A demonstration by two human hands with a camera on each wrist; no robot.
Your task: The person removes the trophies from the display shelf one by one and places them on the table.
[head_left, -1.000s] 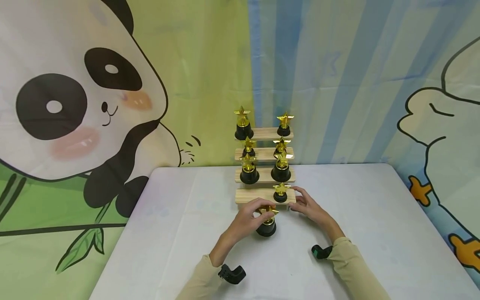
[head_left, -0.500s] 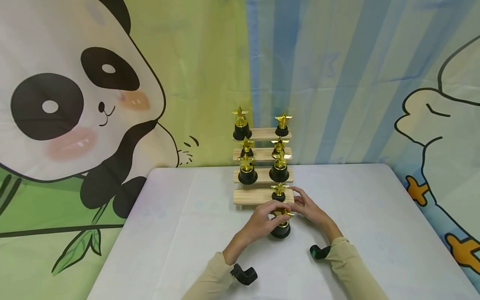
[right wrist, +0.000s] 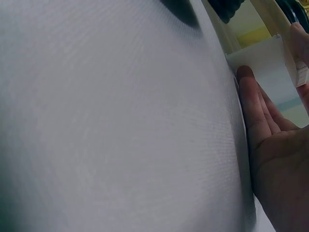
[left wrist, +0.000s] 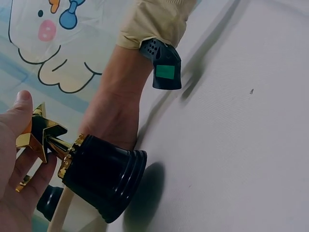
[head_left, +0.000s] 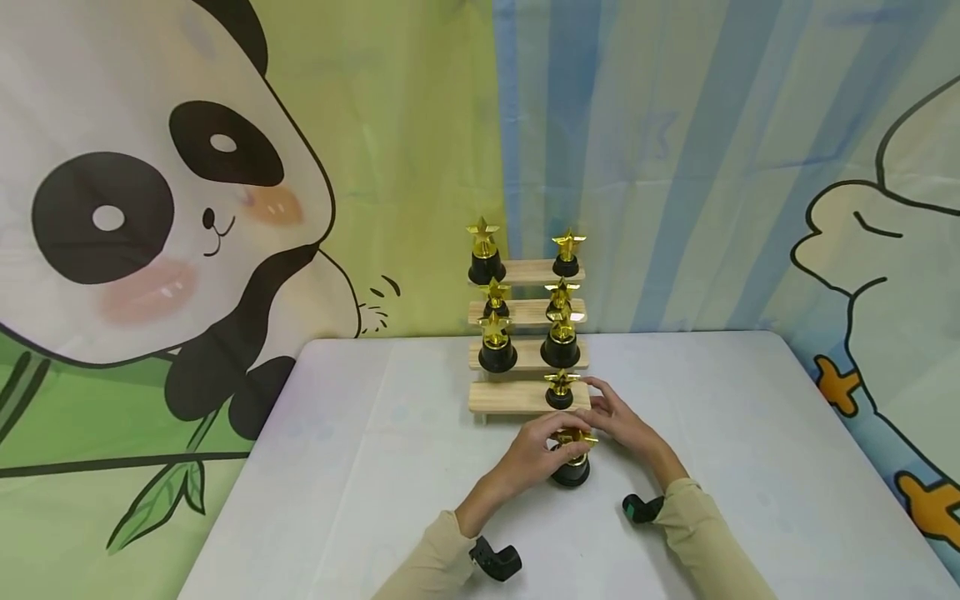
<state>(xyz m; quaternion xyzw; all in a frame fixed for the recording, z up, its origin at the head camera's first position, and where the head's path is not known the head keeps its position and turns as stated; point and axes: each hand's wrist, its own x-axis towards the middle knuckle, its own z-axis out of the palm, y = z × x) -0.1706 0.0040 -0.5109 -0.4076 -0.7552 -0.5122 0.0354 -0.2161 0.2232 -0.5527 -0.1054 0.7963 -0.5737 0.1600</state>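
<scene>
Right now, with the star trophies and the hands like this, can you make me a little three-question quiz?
1. True or false: the left hand holds the star trophy by its gold star.
2. How many trophies stand on the lowest wooden step? A) none B) one C) three
3. Fill in: the held trophy's black base is over the white ____.

Key
1. True; the left wrist view shows fingers round the star.
2. B; one small trophy at the step's right end.
3. table. The right hand lies beside the step, fingers straight.
</scene>
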